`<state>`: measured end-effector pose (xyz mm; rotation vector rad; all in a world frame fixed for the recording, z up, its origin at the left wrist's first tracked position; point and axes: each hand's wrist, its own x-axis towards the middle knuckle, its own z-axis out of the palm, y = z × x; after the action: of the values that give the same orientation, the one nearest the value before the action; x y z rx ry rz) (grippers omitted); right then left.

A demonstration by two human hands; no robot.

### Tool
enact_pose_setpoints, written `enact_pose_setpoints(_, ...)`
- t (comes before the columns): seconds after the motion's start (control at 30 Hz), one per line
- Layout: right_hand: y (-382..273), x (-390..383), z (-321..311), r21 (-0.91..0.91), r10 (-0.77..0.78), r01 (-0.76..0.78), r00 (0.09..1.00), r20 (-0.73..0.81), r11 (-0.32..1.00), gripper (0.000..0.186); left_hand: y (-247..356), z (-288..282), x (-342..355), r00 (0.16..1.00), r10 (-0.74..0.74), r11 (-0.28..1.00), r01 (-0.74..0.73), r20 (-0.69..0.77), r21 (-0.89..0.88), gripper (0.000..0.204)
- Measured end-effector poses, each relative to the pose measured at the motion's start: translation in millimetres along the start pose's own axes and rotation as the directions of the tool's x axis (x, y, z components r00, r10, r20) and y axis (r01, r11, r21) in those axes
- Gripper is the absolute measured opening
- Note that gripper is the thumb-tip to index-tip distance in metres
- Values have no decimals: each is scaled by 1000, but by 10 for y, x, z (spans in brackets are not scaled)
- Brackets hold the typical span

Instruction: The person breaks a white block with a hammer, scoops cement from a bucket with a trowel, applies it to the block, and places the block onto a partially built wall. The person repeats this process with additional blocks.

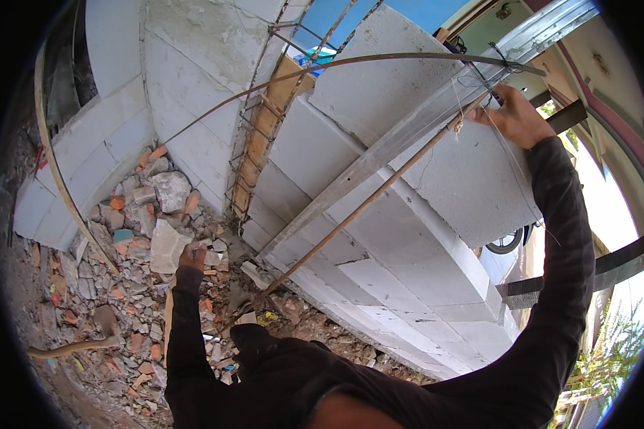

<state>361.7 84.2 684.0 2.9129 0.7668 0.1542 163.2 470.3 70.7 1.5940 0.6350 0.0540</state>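
My right hand [511,118] is raised at the upper right, its fingers closed around the top end of a thin brown pole [376,193]. Fine string [458,129] is knotted on the pole just below those fingers. Close alongside, a long grey metal straightedge [350,174] slants across the block wall [379,236], with dark wire [506,64] tied round its upper part. Low on the left, my left hand [193,256] is closed over the rubble; what it grips, if anything, is hidden. A pale wood strip [169,318] runs beside my left forearm.
Broken bricks and concrete [139,286] cover the ground at left, with a wooden-handled hoe [86,347] lying on them. A bent rod [265,86] arches across the wall. Upright rebar [261,121] stands in the column gap. A wheel [504,243] shows beyond the wall.
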Motion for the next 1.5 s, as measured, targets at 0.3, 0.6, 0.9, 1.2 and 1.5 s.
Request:
enact_pose_setpoints(0.3, -156, -49, -39, -97, 199, -185, 964, 178, 978, 87, 470, 99, 146, 974, 218, 969, -223, 53, 105, 44)
enact_pose_setpoints(0.6, 251, -215, -151, 362, 184, -160, 982, -32, 918, 92, 1748, 652, 212, 916, 399, 903, -386, 37, -187, 39)
enact_pose_setpoints(0.9, -62, -2238, -125, 557, -225, 523, 827, -515, 645, 86, 3465, 1277, 7, 674, 730, 669, -739, -112, -82, 39)
enact_pose_setpoints(1.2, 319, -2523, 1903, 848, 562, 123, 698, -443, 516, 100, 3671, 1439, 12, 661, 745, 667, -739, -91, 96, 60)
enact_pose_setpoints(1.5, 408, -2049, 1876, 876, 417, -1, 880, -228, 481, 97, 3768, 1458, -6, 706, 705, 708, -694, -68, 131, 69)
